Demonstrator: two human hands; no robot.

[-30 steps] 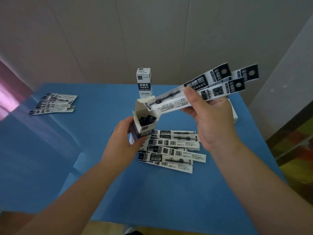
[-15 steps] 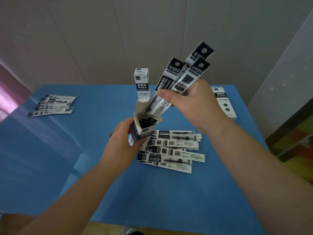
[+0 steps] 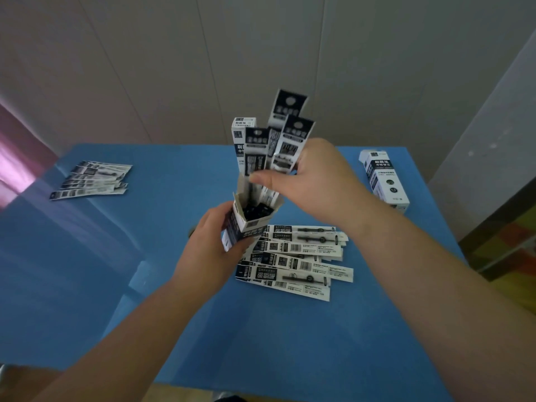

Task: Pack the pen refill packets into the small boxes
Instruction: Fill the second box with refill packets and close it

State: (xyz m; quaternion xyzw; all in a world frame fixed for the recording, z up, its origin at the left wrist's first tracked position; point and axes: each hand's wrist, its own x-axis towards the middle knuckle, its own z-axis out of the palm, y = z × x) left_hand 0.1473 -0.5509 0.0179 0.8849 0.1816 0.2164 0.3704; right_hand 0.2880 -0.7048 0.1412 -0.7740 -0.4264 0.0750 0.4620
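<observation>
Since the earlier frame the held packets (image 3: 285, 137) have swung from slanted to near-upright. Left hand (image 3: 208, 250) grips the open box (image 3: 246, 221); right hand (image 3: 316, 181) pinches the packets directly above its mouth, lower ends entering. Loose packets (image 3: 298, 256) lie just behind; standing box (image 3: 240, 132) beyond.

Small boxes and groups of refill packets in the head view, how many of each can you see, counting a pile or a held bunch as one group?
Small boxes: 3, the open box in the left hand, an upright box behind it, a box lying at the right.
Packet groups: 3, the bunch in the right hand, the centre pile, the far-left pile.
Total: 6.
</observation>
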